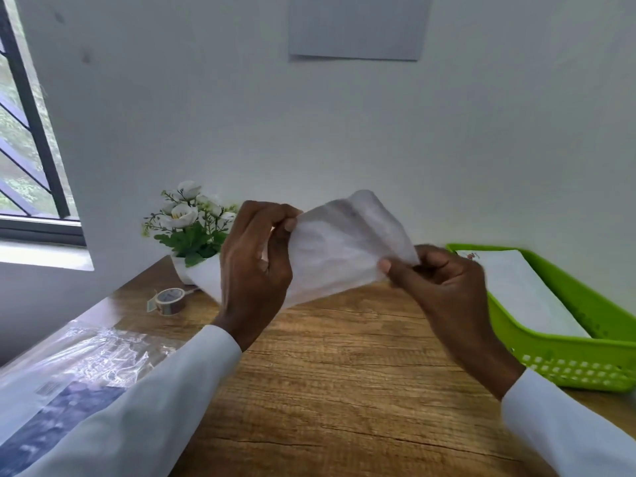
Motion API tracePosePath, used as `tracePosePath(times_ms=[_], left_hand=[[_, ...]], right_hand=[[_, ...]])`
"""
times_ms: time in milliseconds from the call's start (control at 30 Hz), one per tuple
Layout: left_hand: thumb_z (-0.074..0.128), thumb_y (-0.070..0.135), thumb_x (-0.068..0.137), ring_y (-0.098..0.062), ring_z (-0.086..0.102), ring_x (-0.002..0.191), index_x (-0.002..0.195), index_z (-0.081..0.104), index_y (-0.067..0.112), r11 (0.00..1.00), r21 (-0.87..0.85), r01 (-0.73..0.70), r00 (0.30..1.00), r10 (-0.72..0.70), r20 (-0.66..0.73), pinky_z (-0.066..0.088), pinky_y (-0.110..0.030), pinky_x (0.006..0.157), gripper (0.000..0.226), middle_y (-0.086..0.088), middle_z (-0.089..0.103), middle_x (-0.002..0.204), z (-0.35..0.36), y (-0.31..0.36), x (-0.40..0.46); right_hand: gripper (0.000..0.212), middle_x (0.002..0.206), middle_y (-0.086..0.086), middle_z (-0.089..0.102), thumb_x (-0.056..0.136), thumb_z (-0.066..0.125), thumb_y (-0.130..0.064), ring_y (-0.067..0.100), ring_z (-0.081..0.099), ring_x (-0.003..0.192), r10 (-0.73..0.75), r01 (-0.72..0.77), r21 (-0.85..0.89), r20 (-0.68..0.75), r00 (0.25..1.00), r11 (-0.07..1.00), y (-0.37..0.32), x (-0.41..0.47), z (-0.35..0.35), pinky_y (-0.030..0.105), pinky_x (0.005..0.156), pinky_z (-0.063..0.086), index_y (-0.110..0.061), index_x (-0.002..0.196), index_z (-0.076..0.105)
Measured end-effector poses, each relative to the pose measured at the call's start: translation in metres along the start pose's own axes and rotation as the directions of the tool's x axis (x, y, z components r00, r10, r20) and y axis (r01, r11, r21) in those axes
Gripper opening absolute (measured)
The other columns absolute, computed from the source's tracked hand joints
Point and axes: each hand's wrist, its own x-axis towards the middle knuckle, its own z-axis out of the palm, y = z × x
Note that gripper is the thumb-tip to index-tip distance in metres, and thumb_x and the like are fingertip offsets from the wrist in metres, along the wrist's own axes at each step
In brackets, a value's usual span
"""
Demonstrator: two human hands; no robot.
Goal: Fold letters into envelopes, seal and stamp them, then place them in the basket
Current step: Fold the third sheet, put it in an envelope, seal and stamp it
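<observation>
From the head view, both hands held a white envelope (339,242) up in the air above the wooden table (344,373), in front of the pale wall. The paper looked thin and slightly see-through, creased and bowed, with its upper right corner curling up and over; motion blur hid any print or flap line. The left hand (256,266) pinched its left end, thumb and fingertips curled onto the upper left edge, and a white corner stuck out behind and below that hand. The right hand (444,280) pinched the lower right edge between thumb and curled fingers. Both arms wore white sleeves.

The green basket (568,363) sat at the right edge of the table, its far end close to the wall, and it held a flat white envelope in the basket (523,294) with a small mark at its far corner. At the left, a clear plastic packet (86,359) lay along the table's left edge. A roll of tape (169,300) lay beyond it, near a pot of white flowers (189,225) against the wall. Between packet and basket the wood stretched bare beneath the hands, from the near edge back to the wall. A window (24,149) stood at far left.
</observation>
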Motion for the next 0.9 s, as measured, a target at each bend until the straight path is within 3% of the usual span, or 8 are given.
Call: tracePosePath(times_ms=[100,200,333,467,567,700,800,900], left_hand=[[0.058,-0.005,0.091,-0.008,0.058,0.086,0.102,0.061,0.007,0.983,-0.18,0.034,0.999,-0.028,0.04,0.055,-0.032,0.074,0.016,0.007,0.056,0.092,-0.001,0.002,0.0],[0.065,0.0,0.088,-0.013,0.064,0.094,0.12,0.044,0.023,0.919,-0.363,0.154,0.986,-0.116,0.123,0.059,-0.036,0.08,0.045,0.005,0.06,0.102,-0.005,0.012,0.0],[0.069,-0.002,0.084,-0.016,0.067,0.092,0.117,0.03,0.028,0.879,-0.472,0.059,0.998,-0.036,0.059,0.06,-0.039,0.072,0.06,0.001,0.057,0.105,-0.007,0.032,0.008],[0.065,0.006,0.088,0.005,0.058,0.079,0.105,0.046,0.025,0.939,-0.337,-0.068,0.997,0.074,0.006,0.054,-0.025,0.059,0.033,0.028,0.05,0.096,-0.008,0.037,0.012],[0.063,0.007,0.09,0.002,0.057,0.081,0.105,0.057,0.018,0.949,-0.304,-0.087,0.994,0.102,0.035,0.052,-0.031,0.058,0.02,0.018,0.055,0.09,-0.008,0.032,0.011],[0.066,0.01,0.088,0.007,0.056,0.093,0.111,0.063,0.017,0.969,-0.222,-0.113,0.99,0.128,0.056,0.051,-0.017,0.07,0.024,0.013,0.059,0.1,-0.009,0.03,0.01],[0.071,0.008,0.085,0.011,0.054,0.091,0.105,0.065,0.011,0.976,-0.164,-0.145,0.986,0.156,0.056,0.044,-0.009,0.075,0.021,0.006,0.061,0.096,-0.009,0.031,0.012],[0.073,0.006,0.082,0.002,0.058,0.082,0.095,0.072,0.008,0.979,-0.153,-0.137,0.985,0.151,0.087,0.044,-0.009,0.074,0.012,0.002,0.064,0.089,-0.009,0.03,0.012]], right_hand=[[0.018,0.074,-0.01,0.074,0.08,0.077,-0.001,0.004,0.066,0.068,-0.159,0.159,-0.012,-0.09,0.983,0.987,-0.017,0.011,-0.004,0.02,0.066,0.054,-0.019,0.085,0.074],[0.035,0.084,-0.008,0.075,0.079,0.078,0.0,0.01,0.069,0.08,-0.243,0.244,-0.007,-0.109,0.964,0.97,-0.032,0.017,-0.006,0.024,0.074,0.056,-0.018,0.108,0.068],[0.063,0.078,-0.011,0.072,0.077,0.079,-0.001,0.009,0.069,0.078,-0.329,0.326,-0.048,-0.096,0.939,0.944,-0.042,0.016,-0.005,0.023,0.08,0.055,-0.022,0.13,0.051],[0.052,0.083,-0.025,0.071,0.077,0.079,-0.008,-0.003,0.066,0.074,-0.425,0.409,-0.156,-0.09,0.9,0.899,-0.04,0.011,0.001,0.015,0.078,0.052,-0.035,0.118,0.063],[0.036,0.093,-0.037,0.068,0.079,0.076,-0.008,-0.007,0.066,0.081,-0.51,0.489,-0.251,-0.021,0.86,0.835,-0.041,0.012,0.001,0.01,0.078,0.049,-0.03,0.106,0.071],[0.031,0.096,-0.036,0.068,0.08,0.074,-0.008,-0.004,0.068,0.085,-0.481,0.466,-0.277,0.015,0.877,0.84,-0.039,0.015,-0.001,0.01,0.078,0.049,-0.028,0.103,0.069],[0.025,0.094,-0.029,0.071,0.08,0.075,-0.008,-0.002,0.069,0.085,-0.439,0.426,-0.288,0.023,0.898,0.858,-0.037,0.018,-0.004,0.014,0.076,0.053,-0.024,0.098,0.072],[0.016,0.092,-0.012,0.073,0.081,0.076,-0.004,0.001,0.069,0.088,-0.415,0.415,-0.345,0.078,0.906,0.842,-0.035,0.022,-0.01,0.019,0.075,0.056,-0.015,0.093,0.075]])
